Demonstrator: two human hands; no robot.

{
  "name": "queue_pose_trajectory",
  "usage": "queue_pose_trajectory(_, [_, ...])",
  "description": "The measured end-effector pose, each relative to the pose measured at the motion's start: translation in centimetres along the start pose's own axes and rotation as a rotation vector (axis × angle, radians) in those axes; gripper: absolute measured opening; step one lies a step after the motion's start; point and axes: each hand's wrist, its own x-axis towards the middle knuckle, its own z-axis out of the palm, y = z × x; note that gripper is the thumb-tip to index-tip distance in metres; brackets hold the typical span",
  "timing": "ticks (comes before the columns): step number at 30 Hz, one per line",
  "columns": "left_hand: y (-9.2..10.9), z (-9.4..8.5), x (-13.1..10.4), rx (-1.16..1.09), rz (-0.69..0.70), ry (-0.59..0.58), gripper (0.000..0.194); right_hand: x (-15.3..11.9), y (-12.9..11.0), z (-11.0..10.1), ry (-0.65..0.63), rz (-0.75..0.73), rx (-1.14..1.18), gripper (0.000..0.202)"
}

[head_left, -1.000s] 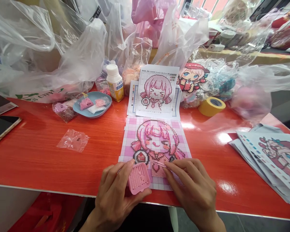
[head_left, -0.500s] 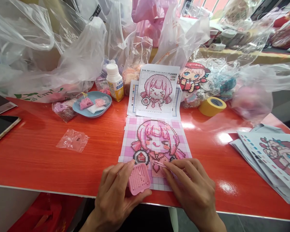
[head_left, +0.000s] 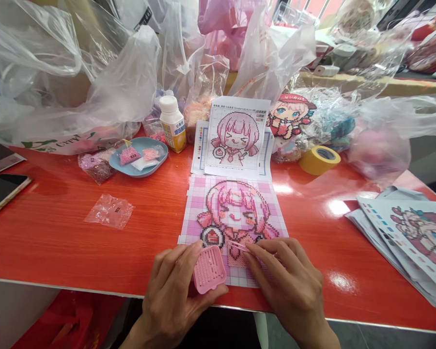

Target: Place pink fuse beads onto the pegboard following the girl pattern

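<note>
My left hand (head_left: 178, 286) is closed around a small pink bead tray (head_left: 210, 269), its grooved face tilted up and a few beads in the grooves. In my right hand (head_left: 288, 276) a pair of pink tweezers (head_left: 239, 246) is pinched, the tips pointing left over the bead picture. That fuse-bead picture (head_left: 236, 203) shows a pink-haired character and lies on a pink-and-white gridded pegboard (head_left: 193, 198). My hands cover part of the board's lower edge. Whether the tweezer tips hold a bead is too small to tell.
Above the board rests a printed pattern sheet (head_left: 236, 138). To the left are a blue dish (head_left: 140, 169) with bead packets, a white bottle (head_left: 172, 123) and a small plastic bag (head_left: 109, 211). Yellow tape (head_left: 319, 160) and stacked papers (head_left: 407, 237) lie right. Plastic bags (head_left: 119, 82) crowd the back.
</note>
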Motion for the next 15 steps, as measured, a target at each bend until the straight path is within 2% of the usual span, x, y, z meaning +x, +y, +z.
queue_pose_trajectory(5, [0.0,0.0,-0.2,0.028,-0.025,0.002,0.061,0.0,0.0,-0.3,0.018,0.0,0.022,0.018])
queue_pose_trajectory(9, [0.0,0.1,-0.3,0.018,-0.028,0.003,0.063,0.3,-0.2,-0.8,0.044,-0.056,0.076,0.016])
queue_pose_trajectory(15, [0.0,0.2,-0.4,0.01,-0.044,0.009,0.062,0.2,-0.2,-1.0,-0.037,-0.127,0.148,0.014])
